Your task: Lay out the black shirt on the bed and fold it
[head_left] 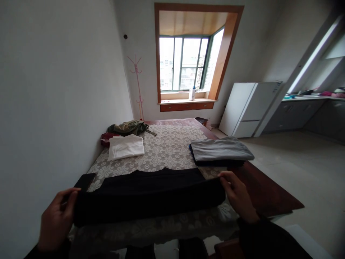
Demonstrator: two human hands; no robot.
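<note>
A black garment point(145, 194) lies stretched across the near end of a table covered with a flowered lace cloth point(167, 147). My left hand point(58, 219) grips the garment's left end, fingers curled over the folded edge. My right hand point(237, 196) pinches its right end. The near part of the garment is doubled into a long band between my hands. A short black flap point(85, 180) sticks out at the far left.
A folded white garment point(125, 146) lies far left, with an olive bundle point(128, 127) and something red behind it. A folded grey stack over dark cloth point(219, 151) sits at the right. A white fridge point(249, 108), a pink coat stand point(138, 86), a window and a kitchen counter stand beyond.
</note>
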